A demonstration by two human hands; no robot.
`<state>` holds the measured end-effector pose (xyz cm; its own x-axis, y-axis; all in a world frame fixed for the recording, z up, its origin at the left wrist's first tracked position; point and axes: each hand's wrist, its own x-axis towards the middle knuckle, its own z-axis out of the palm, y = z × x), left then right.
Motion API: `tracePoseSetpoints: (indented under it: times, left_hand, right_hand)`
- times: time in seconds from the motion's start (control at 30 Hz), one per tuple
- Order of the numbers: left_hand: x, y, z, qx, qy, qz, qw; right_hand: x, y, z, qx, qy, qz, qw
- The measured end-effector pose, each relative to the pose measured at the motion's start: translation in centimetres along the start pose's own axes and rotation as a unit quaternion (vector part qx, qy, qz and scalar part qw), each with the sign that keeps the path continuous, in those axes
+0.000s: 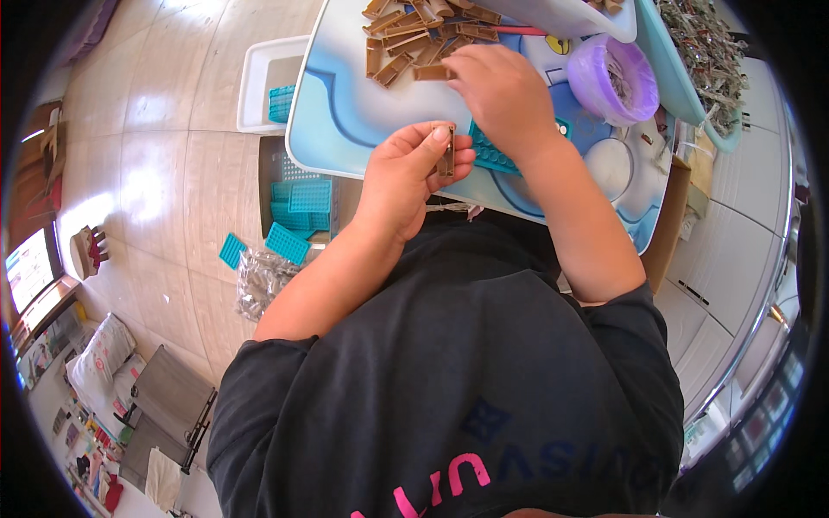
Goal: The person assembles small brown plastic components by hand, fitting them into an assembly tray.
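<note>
- We see a small brown piece point(446, 155) in the left hand, narrow and straight-edged, its long side running from twelve to six o'clock, with a darker strip along its face.
- Our left hand point(404, 168) is nearly closed, thumb pressed on the piece against curled fingers; its forearm points toward one o'clock.
- At about half past one from it, our right hand point(508, 93) arches palm-down over the bench point(371, 112), fingers bent and drawn together, the forearm slanting toward eleven.
- Those right fingertips meet the three o'clock end of a second piece point(430, 73), also brown and trough-like; we cannot tell whether they grip it.
- Similar brown channels lie in a loose pile point(414, 39) at twelve o'clock from the left hand.
- A teal tray point(489, 154) sits near six o'clock from the right hand, partly hidden by its forearm.
</note>
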<state>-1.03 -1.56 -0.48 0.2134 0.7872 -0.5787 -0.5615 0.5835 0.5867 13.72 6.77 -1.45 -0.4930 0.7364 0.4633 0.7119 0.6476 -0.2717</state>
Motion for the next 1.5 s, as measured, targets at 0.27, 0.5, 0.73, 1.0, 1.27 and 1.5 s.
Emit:
tracePoseSetpoints:
  times: [0.27,0.5,0.73,1.0,1.27,1.5]
  left_hand:
    - [-0.5,0.0,1.3,0.021,-0.052,-0.032,0.998]
    - [-0.9,-0.8,3.6,0.04,-0.073,-0.08,0.993]
    - [-0.7,-2.1,4.2,0.065,-0.105,-0.101,0.987]
    - [-0.6,-2.7,4.6,0.071,-0.114,-0.103,0.986]
    - [-0.8,-2.8,4.8,0.078,-0.095,-0.08,0.989]
    - [-1.1,-2.7,4.4,0.035,-0.11,-0.08,0.99]
  right_hand:
    - [-7.4,1.0,-8.6,0.346,0.043,0.301,0.888]
    - [-14.1,5.2,-12.5,0.374,-0.23,0.479,0.76]
    - [-14.5,4.2,-11.3,0.165,-0.129,0.501,0.839]
    - [-15.6,1.8,-10.6,-0.012,-0.092,0.278,0.956]
    - [-10.5,-3.7,-10.7,0.196,-0.027,0.26,0.945]
    - [-9.5,-4.4,-8.7,0.174,-0.029,0.171,0.969]
